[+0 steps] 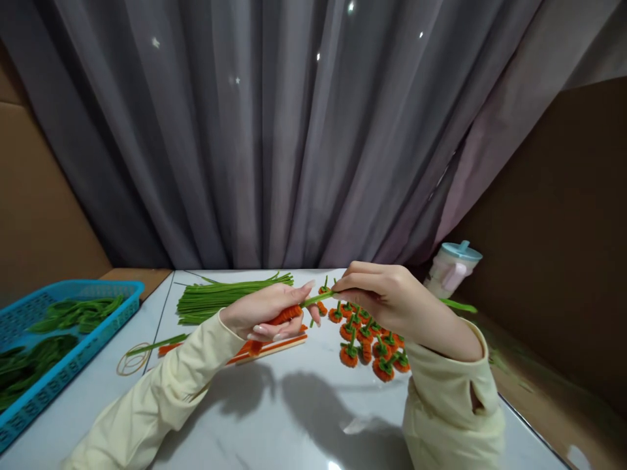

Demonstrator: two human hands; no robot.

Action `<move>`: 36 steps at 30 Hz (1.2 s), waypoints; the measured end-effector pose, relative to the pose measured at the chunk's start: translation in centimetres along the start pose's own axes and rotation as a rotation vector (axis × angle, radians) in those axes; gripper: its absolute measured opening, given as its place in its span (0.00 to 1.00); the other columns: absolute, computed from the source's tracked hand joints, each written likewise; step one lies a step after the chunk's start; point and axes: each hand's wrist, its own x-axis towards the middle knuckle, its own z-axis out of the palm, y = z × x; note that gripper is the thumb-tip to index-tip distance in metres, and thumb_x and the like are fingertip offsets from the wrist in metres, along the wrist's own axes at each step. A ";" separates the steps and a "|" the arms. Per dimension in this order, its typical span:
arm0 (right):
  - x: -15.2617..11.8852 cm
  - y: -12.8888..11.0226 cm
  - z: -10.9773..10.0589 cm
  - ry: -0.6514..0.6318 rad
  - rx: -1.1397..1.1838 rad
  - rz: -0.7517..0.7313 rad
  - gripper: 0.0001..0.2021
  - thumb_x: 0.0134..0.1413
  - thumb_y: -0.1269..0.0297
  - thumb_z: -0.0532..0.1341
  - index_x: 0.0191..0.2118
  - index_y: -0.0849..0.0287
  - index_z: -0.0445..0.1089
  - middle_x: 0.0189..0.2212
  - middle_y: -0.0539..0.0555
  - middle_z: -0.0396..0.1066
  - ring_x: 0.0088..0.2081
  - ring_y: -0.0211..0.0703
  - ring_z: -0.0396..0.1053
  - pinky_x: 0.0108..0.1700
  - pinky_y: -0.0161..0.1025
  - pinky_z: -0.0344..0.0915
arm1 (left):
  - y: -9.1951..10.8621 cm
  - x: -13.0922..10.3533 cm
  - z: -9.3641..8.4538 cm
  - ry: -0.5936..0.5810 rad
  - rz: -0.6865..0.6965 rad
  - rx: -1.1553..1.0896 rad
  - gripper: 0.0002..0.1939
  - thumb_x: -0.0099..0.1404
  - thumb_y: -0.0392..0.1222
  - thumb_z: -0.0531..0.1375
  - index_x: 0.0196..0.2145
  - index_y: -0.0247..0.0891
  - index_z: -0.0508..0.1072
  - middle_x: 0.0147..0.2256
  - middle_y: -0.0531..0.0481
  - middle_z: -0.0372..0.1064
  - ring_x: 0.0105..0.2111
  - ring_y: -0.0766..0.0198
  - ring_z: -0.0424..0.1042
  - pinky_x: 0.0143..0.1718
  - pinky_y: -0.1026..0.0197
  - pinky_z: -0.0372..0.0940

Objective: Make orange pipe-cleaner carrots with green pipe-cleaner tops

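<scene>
My left hand (267, 312) is closed around an orange fuzzy pipe-cleaner pumpkin (287, 315), held above the table with its ridges showing between palm and fingers. From it a green pipe cleaner (316, 299) runs up to the right, where my right hand (375, 287) pinches it between thumb and fingertips. A green length also shows beyond the right wrist; I cannot tell whether it is the same piece. Below and beside the right hand lie several finished-looking orange pumpkins (365, 333) with green stems, partly hidden by that hand.
A bundle of green pipe cleaners (215, 300) lies behind my left hand. Orange strips (269, 348) and a rubber band (132, 360) are near the left forearm. A blue basket (63, 372) with green pieces stands left. A lidded cup (453, 267) stands at the right, before a grey curtain (274, 130).
</scene>
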 end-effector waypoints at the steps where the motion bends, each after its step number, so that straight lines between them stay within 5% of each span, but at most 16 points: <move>1: 0.1 0.2 0.0 -0.004 0.012 -0.001 0.08 0.57 0.71 0.52 0.33 0.60 0.69 0.27 0.52 0.66 0.27 0.34 0.64 0.29 0.30 0.60 | 0.0 0.0 0.0 -0.001 0.000 -0.008 0.23 0.64 0.55 0.46 0.35 0.30 0.67 0.10 0.58 0.57 0.05 0.78 0.39 0.02 0.76 0.39; 10: -0.3 0.9 -1.1 0.018 0.041 0.026 0.07 0.56 0.70 0.54 0.33 0.60 0.69 0.27 0.53 0.67 0.27 0.35 0.64 0.29 0.31 0.59 | -0.2 0.1 0.0 0.047 0.025 -0.021 0.24 0.64 0.55 0.46 0.32 0.30 0.67 0.10 0.57 0.57 0.05 0.78 0.39 0.02 0.76 0.39; 18: 1.5 0.3 1.4 -0.119 0.130 -0.065 0.08 0.55 0.74 0.53 0.32 0.61 0.70 0.28 0.52 0.68 0.28 0.33 0.65 0.30 0.29 0.59 | -0.6 0.5 0.3 0.073 -0.048 0.022 0.25 0.62 0.59 0.47 0.32 0.30 0.65 0.10 0.58 0.56 0.05 0.78 0.39 0.03 0.75 0.36; 25: 1.1 1.9 0.4 -0.026 0.068 0.051 0.06 0.54 0.72 0.55 0.31 0.61 0.69 0.26 0.51 0.67 0.27 0.34 0.63 0.30 0.30 0.57 | 0.5 0.0 -1.1 0.091 0.035 0.004 0.31 0.63 0.61 0.37 0.36 0.30 0.64 0.23 0.45 0.69 0.15 0.71 0.63 0.16 0.69 0.57; 36: 1.7 1.9 1.3 -0.042 0.087 0.067 0.06 0.54 0.71 0.55 0.30 0.61 0.69 0.26 0.51 0.67 0.27 0.34 0.63 0.29 0.30 0.58 | 0.6 -1.0 -0.7 0.131 0.064 0.155 0.15 0.65 0.48 0.50 0.33 0.32 0.67 0.18 0.59 0.45 0.16 0.75 0.42 0.15 0.71 0.42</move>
